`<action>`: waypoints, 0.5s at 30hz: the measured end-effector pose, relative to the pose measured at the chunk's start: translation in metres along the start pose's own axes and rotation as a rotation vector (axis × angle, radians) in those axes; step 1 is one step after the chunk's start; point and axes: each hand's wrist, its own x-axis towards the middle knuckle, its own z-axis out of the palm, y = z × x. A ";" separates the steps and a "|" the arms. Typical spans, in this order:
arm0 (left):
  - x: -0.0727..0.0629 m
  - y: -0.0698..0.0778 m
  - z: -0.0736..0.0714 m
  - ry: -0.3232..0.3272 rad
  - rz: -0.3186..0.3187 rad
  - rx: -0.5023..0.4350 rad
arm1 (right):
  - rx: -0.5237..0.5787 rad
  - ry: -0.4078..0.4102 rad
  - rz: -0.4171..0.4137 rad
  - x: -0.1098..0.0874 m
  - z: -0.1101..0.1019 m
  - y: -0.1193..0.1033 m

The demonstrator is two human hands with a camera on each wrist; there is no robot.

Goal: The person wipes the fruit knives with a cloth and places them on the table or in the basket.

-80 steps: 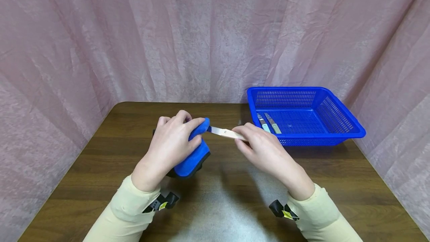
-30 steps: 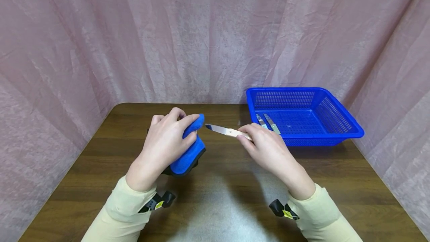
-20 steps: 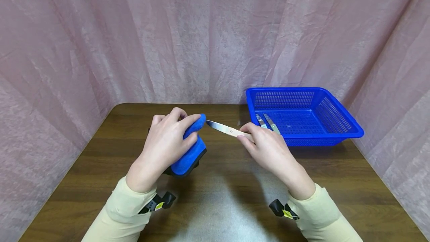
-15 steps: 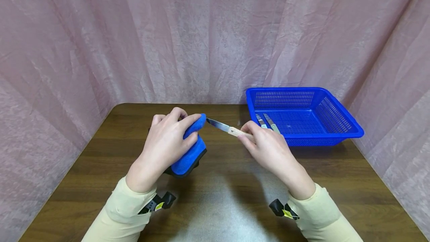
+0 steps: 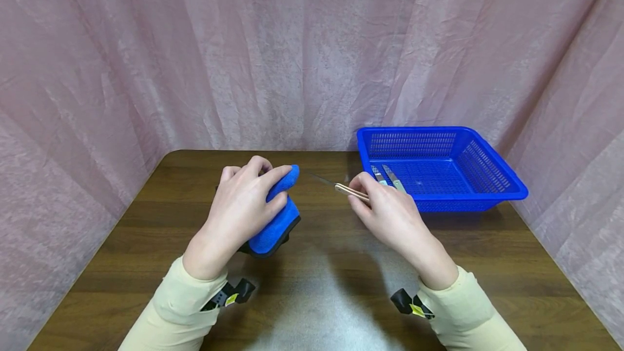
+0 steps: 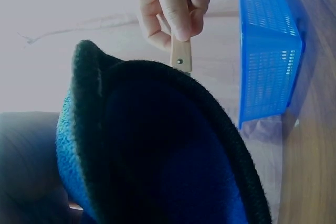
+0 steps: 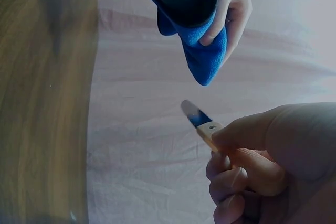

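My left hand (image 5: 239, 205) pinches a folded blue cloth (image 5: 274, 232) with black edging between thumb and fingers, above the table. The cloth (image 6: 157, 129) fills much of the left wrist view. To its right, my right hand (image 5: 390, 213) grips a small knife (image 5: 352, 193) by its pale wooden handle. The thin blade points left towards the cloth and is seen nearly edge-on from the head. In the right wrist view the blade of the knife (image 7: 195, 114) is apart from the cloth (image 7: 205, 59). The handle's rear end is hidden in the right hand.
A blue perforated basket (image 5: 441, 197) stands at the back right of the wooden table (image 5: 161, 221). Inside at its left lie a light-blue-handled knife (image 5: 378, 174) and a green-handled knife (image 5: 394, 179). A pink curtain (image 5: 312, 58) hangs behind.
The blade has come away from the cloth, where its tip was 2.7 s ago. My right hand has turned the knife from flat to edge-on. The left hand shifted slightly left with the cloth.
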 end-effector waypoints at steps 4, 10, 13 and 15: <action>0.000 0.000 0.000 0.003 0.001 -0.001 | -0.004 -0.023 0.010 0.001 0.000 -0.001; 0.000 0.000 0.000 0.000 0.001 0.001 | -0.008 -0.063 0.010 0.001 0.000 -0.001; 0.000 0.001 0.000 -0.003 0.000 -0.001 | -0.008 -0.056 0.002 0.001 0.000 -0.001; 0.000 0.001 0.000 -0.004 -0.001 -0.004 | -0.008 -0.044 -0.006 0.001 0.000 -0.001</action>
